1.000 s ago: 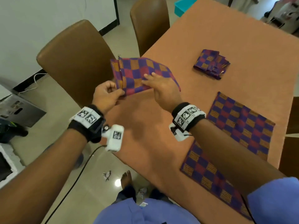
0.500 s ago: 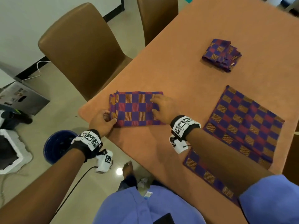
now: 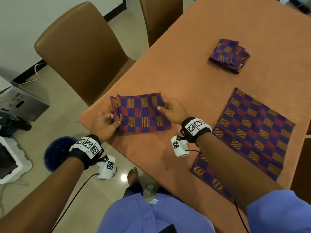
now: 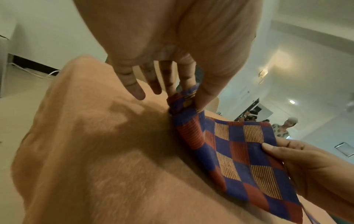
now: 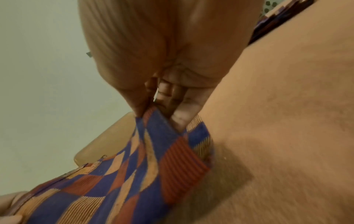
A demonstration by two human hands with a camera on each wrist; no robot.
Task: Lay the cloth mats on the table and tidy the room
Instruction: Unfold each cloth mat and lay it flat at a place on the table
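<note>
- Resting near the table [image 3: 218, 31] corner at 9 o'clock: folded checked cloth mat [image 3: 141, 113].
- Left hand [image 3: 104, 123] pinches its left edge; right hand [image 3: 173, 110] pinches its right edge.
- Spread mat [image 3: 249, 132] at 3 o'clock; folded mat stack [image 3: 228, 55] at 1 o'clock.

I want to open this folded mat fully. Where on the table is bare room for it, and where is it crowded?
Bare orange tabletop lies beyond the folded checked cloth mat, between it and the small folded stack of mats. Another bare strip lies near the table edge, under the right hand. It is crowded on the right, where the spread checked mat lies.
</note>
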